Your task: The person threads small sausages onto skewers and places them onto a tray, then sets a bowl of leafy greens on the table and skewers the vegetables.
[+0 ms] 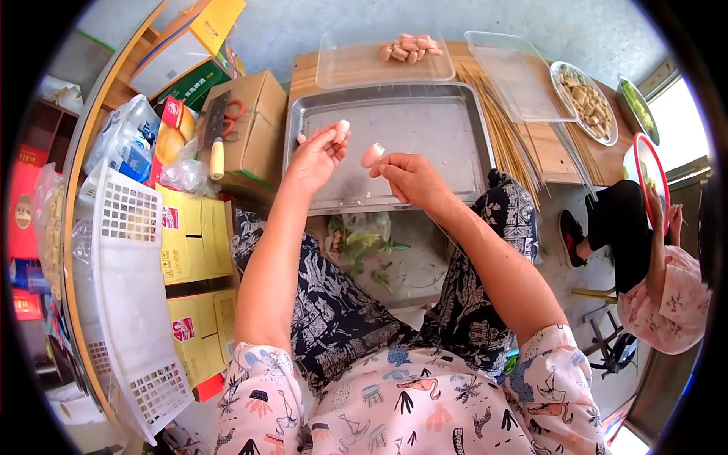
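Over the metal tray (455, 144), my left hand (315, 159) is closed with a short pink sausage piece (343, 127) at its fingertips. Another pink bit (301, 139) shows beside that hand's far edge. My right hand (413, 178) is pinched on a thin skewer, mostly hidden by the fingers, whose shaft (442, 230) shows below the wrist. A pink sausage piece (371, 156) with a pale, notched end sits just beyond the right fingertips, apparently on the skewer's tip. Small pale crumbs lie near the tray's front edge.
Behind the tray, a clear plastic container (345, 70) holds a pile of sausages (410, 48). Loose bamboo skewers (500, 125) lie to the right, near an empty clear container (523, 83) and a plate of food (588, 106). Cardboard boxes (254, 129) stand left; another person (663, 292) sits right.
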Demonstrator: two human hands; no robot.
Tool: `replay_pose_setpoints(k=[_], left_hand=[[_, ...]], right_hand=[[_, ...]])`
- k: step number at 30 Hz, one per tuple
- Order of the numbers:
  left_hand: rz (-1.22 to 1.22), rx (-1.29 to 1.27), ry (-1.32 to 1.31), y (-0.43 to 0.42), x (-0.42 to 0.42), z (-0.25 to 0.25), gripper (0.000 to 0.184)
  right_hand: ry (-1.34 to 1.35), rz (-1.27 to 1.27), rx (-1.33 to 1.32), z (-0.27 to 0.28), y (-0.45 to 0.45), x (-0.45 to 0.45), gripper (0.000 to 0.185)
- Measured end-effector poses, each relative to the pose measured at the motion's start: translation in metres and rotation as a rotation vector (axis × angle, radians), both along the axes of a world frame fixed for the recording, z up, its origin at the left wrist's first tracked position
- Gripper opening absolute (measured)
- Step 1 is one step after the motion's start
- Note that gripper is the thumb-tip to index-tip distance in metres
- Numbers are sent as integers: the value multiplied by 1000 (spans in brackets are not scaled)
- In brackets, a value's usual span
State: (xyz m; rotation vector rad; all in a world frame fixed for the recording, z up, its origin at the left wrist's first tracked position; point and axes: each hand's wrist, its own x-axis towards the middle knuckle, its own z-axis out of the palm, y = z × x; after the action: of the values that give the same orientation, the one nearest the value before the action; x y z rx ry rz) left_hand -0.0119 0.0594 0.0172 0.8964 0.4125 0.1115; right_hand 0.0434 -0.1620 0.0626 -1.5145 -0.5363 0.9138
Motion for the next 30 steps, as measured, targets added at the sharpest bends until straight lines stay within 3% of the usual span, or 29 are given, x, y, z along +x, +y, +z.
replay_pose_setpoints(k=[30], left_hand=[[-48, 0, -25, -11, -1, 11, 24]], right_hand=[[-3, -13, 1, -6, 1, -1, 17]])
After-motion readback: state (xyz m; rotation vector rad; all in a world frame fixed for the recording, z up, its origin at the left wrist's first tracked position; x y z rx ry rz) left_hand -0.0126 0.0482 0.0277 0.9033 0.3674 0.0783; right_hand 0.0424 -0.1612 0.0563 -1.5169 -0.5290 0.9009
